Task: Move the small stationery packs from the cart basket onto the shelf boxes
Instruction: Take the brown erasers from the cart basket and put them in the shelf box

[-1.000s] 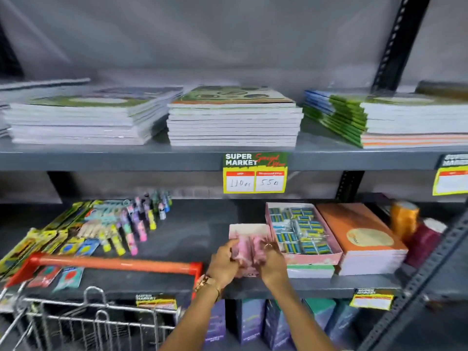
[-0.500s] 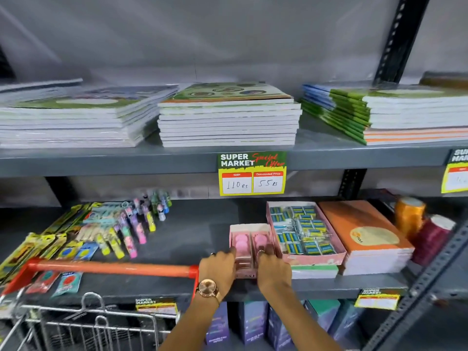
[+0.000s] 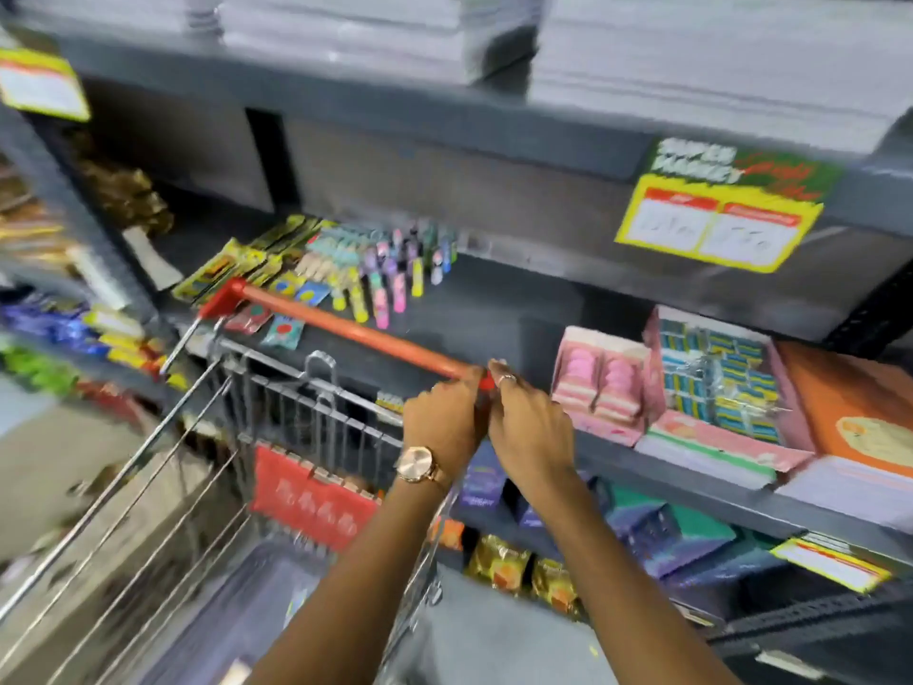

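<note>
A: What is filling the view, biggest things first?

B: The grey metal shelf (image 3: 494,309) is running across the far side, and the wire cart basket (image 3: 276,437) is sitting at near left, its orange handle (image 3: 355,333) slanting in front of the shelf.

A: And the shelf boxes?

B: On the right, an open pink box (image 3: 600,383) is holding pink stationery packs (image 3: 612,375) in two short stacks. Just beside it, to its right, a larger pink box (image 3: 721,388) is carrying blue and green packs, and orange notebooks (image 3: 850,412) are lying further right.

A: What are the hands doing?

B: Both are meeting at the right end of the handle. The left hand (image 3: 439,422), with a rose-gold watch (image 3: 415,462) on the wrist, is curling closed near the handle end. The right hand (image 3: 528,427) is lying against it, fingers partly bent; I cannot tell whether either is truly gripping the bar. Neither is holding a pack.

A: How far along is the job?

B: I am judging that one batch is sitting delivered in the small pink box. The basket's inside is too blurred to show what is remaining, so I cannot say how much is left. The hands look placed for shifting the cart or reaching down into it.
</note>
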The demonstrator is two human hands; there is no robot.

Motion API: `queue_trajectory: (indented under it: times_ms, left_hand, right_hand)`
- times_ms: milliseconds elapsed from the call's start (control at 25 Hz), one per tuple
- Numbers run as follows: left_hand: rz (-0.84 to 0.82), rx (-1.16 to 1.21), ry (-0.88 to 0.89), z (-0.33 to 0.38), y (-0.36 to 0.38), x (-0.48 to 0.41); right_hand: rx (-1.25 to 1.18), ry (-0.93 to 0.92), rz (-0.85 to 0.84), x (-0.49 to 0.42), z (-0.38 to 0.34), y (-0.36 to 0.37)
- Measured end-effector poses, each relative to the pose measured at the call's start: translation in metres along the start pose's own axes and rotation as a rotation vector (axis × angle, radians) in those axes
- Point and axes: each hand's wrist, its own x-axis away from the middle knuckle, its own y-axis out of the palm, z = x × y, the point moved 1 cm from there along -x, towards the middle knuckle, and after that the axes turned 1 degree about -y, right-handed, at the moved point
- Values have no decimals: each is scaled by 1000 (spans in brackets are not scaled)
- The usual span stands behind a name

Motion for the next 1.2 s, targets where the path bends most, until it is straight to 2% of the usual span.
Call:
queue_trajectory:
  times_ms: [120, 240, 400, 520, 600, 720, 880, 1000, 1080, 1200]
  left_hand:
    - [22, -3, -255, -85, -5, 55]
    - [-31, 51, -561, -165, 13, 137]
    - [-283, 149, -987, -248, 59, 259]
    - [-426, 216, -1161, -287, 96, 325]
    - [-508, 193, -1194, -307, 121, 347]
    - [-497, 51, -1195, -331, 148, 352]
    - [-494, -111, -1177, -356, 176, 343]
    - [-497, -271, -1060, -366, 190, 345]
    - [-520, -296, -1000, -373, 193, 346]
    - [-503, -239, -1062, -372, 188, 347]
  right_hand:
    - [-24, -210, -172, 18, -64, 49]
    - [-30, -366, -428, 45, -116, 111]
    - [101, -492, -861, 92, -158, 217]
    - [248, -564, -1089, 129, -159, 294]
    - [311, -531, -1170, 141, -150, 341]
    - [348, -377, -1205, 152, -144, 393]
    - [298, -200, -1154, 178, -145, 441]
    - [308, -198, -1114, 193, -139, 460]
    - [302, -250, -1069, 196, -136, 468]
    - [246, -237, -1070, 191, -133, 464]
